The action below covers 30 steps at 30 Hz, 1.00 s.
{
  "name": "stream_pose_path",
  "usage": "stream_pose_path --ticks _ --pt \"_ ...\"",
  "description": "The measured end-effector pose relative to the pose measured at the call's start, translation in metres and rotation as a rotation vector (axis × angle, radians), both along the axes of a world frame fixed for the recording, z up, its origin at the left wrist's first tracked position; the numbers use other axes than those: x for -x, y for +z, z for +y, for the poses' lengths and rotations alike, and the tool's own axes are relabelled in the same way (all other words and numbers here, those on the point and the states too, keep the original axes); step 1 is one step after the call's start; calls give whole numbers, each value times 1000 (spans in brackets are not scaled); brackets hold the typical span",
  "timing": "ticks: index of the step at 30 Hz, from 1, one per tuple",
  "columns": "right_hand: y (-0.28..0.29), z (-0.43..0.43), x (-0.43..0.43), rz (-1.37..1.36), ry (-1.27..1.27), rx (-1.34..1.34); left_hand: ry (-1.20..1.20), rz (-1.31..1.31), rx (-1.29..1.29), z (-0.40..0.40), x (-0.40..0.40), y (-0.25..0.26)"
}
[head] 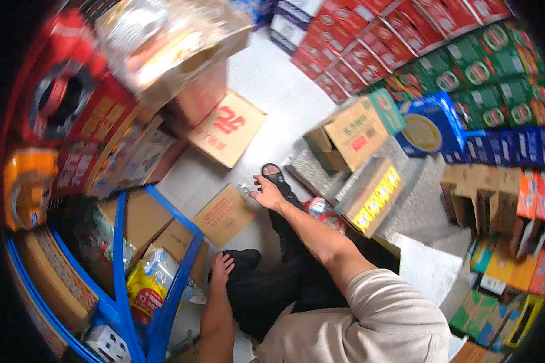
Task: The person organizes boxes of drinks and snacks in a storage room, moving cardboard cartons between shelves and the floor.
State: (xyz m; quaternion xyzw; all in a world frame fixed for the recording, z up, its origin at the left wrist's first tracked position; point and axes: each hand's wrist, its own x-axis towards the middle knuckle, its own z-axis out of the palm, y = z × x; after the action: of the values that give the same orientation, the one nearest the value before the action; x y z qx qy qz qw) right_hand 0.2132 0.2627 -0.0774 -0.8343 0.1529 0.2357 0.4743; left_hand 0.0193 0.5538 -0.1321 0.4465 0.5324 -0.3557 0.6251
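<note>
My right hand reaches out over the floor near my sandalled foot, fingers apart. Just left of its fingertips is a small clear plastic piece, at the edge of a flat printed cardboard piece; whether the fingers touch it is not plain. My left hand is low beside my other dark shoe, fingers spread and nothing seen in it. Left of it, a blue frame stands around a cardboard box and a yellow and red plastic package.
A printed carton lies ahead on the floor. To the right, an opened carton and a yellow-labelled box rest on grey steps. Red cartons and green cartons are stacked behind. A plastic-covered box stands upper left.
</note>
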Motion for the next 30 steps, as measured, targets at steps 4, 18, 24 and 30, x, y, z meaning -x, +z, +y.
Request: stream_pose_path --ticks 4,18,24,30 --pt "6 -62 45 -79 -139 71 -214 30 -25 -12 -29 42" --pt "96 -141 96 211 -442 169 -328 -229 -181 -32 -133 176" --pt "130 -136 -50 -76 -286 -91 -217 -192 -104 -36 -150 192" --pt "257 -75 -271 -353 -254 -333 122 -582 -8 -61 -286 295"
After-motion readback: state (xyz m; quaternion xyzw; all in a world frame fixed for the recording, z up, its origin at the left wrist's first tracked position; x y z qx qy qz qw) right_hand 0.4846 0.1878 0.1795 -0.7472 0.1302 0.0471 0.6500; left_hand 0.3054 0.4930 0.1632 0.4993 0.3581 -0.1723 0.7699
